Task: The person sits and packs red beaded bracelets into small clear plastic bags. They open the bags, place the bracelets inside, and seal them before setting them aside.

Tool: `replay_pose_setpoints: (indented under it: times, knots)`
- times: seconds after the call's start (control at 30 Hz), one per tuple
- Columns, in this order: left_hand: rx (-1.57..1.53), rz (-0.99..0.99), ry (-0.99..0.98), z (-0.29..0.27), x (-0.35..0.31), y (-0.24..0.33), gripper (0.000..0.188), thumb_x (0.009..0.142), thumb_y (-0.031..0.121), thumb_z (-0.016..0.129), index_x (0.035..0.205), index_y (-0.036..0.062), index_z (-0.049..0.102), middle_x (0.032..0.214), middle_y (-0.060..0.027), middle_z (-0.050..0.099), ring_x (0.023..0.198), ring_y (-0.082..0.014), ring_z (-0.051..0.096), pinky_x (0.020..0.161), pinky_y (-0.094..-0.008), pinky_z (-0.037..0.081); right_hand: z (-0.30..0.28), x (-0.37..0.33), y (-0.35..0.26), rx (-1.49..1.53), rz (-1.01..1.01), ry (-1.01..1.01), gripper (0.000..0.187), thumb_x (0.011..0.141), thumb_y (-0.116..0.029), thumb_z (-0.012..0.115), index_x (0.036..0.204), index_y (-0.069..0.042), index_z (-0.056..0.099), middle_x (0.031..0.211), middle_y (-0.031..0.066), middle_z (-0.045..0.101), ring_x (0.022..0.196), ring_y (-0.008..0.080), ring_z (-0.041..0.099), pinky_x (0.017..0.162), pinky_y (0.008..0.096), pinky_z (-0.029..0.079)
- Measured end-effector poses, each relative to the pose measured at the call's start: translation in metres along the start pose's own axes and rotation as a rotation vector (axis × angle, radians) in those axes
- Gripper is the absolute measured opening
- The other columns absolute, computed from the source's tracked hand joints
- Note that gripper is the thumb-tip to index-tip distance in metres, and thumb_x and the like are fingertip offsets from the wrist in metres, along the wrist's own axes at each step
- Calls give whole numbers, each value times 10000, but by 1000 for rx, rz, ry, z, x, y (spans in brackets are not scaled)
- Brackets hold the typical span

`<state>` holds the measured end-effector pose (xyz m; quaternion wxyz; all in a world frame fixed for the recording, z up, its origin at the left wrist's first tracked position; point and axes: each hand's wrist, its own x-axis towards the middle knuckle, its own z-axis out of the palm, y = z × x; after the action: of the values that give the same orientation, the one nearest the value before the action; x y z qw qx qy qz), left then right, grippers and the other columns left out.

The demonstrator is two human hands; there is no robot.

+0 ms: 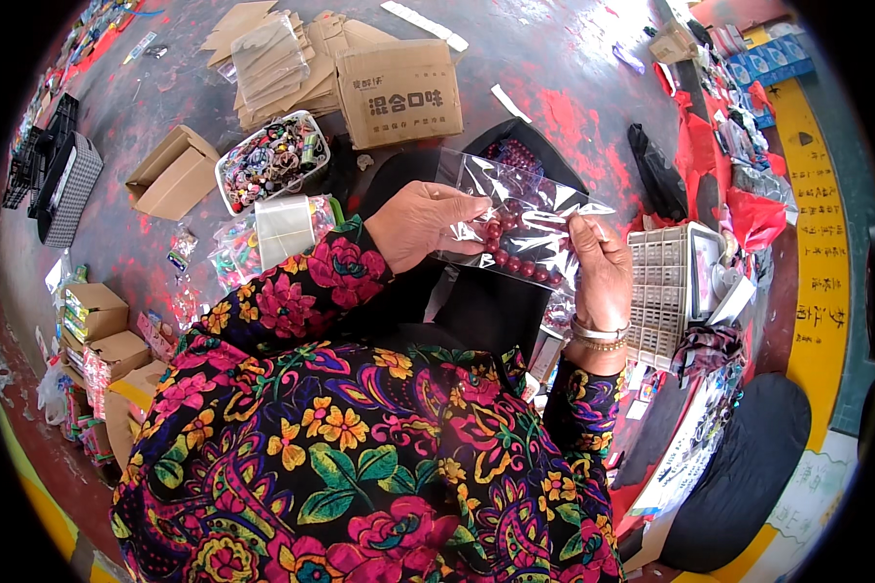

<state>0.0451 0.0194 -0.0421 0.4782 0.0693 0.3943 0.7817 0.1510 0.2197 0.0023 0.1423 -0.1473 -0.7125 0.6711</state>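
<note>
A clear plastic bag [540,216] is stretched between my two hands above my lap. Round dark red beads [515,264], strung in a curve, show through its film. My left hand [420,225] grips the bag's left side, thumb above and fingers below; whether a fingertip is inside the bag I cannot tell. On the other side, my right hand [601,270] pinches the right edge between thumb and fingers, with bracelets on the wrist. Just beyond the bag, more dark red and purple beads [513,155] lie on black cloth, partly covered by it.
A white tub [311,173] full of colourful hair ties stands ahead to the left, near an open cardboard box [173,173]. Farther off are a closed carton [399,95] and flattened cardboard [335,44]. At my right stands a beige plastic basket [656,291], beside a black cushion [749,476].
</note>
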Motion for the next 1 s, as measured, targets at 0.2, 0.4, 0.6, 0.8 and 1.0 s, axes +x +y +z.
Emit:
replay_pose_setpoints:
  times: [0.2,0.4,0.6,0.8,1.0]
  knots:
    - [9,-118,4,-7,-3,-1,285,868,195,574,1006,-54,588,943,-131,625,844,-207,630,766,-336,531,6,0,3,102,177,66,152,876,-166,578,903,-26,629,704,0,609,611,43,504,529,169,356]
    - [-51,-154,-34,-9,-2,-7,254,864,159,573,1004,-53,582,933,-134,623,855,-209,628,770,-328,529,0,3,13,58,187,61,185,884,-189,565,950,-27,624,737,7,617,624,52,524,541,166,369]
    - [-127,-46,-7,-9,-2,-7,217,866,111,556,1020,-42,562,971,-135,609,900,-222,619,771,-337,527,3,0,-1,134,243,-2,224,855,-172,596,1019,-20,585,814,44,647,672,72,563,527,166,369]
    - [-190,51,-105,-12,1,-12,290,850,57,544,1120,-44,515,1052,-148,583,927,-242,604,837,-351,494,-4,-3,7,182,206,40,220,824,-77,612,1034,-19,578,863,60,651,670,84,582,512,178,380]
    - [-269,38,-176,-8,-1,-13,295,845,76,558,1113,-43,530,1075,-162,583,956,-276,597,867,-384,476,9,-8,-8,203,46,233,205,807,-26,621,1011,-24,599,844,27,630,619,68,539,481,179,368]
